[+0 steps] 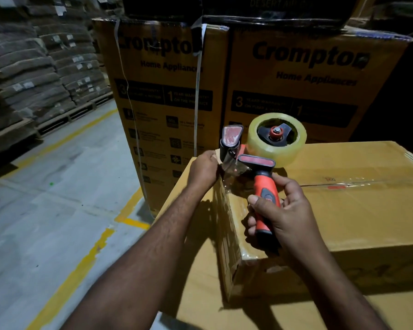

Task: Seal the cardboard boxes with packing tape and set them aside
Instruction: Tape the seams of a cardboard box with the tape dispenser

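A brown cardboard box [343,210] lies in front of me, stacked on another box [196,294], with clear tape along its top seam. My right hand [279,210] grips the red and black handle of a tape dispenser [255,163] at the box's left top edge. A roll of clear packing tape [277,144] sits on the dispenser. My left hand [204,170] pinches the loose end of the tape at the dispenser's mouth, by the box's upper left corner.
Tall yellow printed appliance cartons [172,91] stand just behind the box, bound with white straps. Stacked sacks on pallets [34,79] line the left. A grey concrete floor with yellow lines [57,186] lies to my left.
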The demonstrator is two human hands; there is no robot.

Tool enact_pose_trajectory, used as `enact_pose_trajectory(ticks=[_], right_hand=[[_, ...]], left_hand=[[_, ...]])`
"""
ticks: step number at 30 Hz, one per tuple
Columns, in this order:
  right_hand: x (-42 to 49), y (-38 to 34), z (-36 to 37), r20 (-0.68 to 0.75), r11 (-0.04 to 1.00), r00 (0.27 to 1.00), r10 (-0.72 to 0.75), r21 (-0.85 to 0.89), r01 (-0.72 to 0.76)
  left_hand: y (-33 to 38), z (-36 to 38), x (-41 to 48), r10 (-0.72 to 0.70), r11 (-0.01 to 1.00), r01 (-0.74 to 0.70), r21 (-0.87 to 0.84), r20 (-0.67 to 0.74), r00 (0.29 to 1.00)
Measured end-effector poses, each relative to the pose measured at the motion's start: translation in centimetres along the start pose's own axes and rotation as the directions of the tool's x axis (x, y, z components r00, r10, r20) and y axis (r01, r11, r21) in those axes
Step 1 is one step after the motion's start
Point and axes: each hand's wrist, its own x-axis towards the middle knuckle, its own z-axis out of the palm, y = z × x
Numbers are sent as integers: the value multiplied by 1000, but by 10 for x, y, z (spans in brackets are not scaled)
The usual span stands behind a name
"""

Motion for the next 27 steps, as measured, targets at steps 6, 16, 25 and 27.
enact_pose_trajectory(ticks=[6,16,25,27], right_hand=[[1,2,2,-52,1000,998,-21,20,22],[-4,5,-3,-55,999,997,-46,11,47],[-12,1,2,-11,997,998,-63,-43,62],[-12,1,2,3,997,998,-59,-56,59]], left_hand=[[-16,6,-75,-12,989,30,-142,123,992],[-20,14,-217,136,988,-121,-98,165,977],[-47,36,-217,397,900,-390,196,4,918],[-53,37,-207,477,861,-455,227,-54,877]])
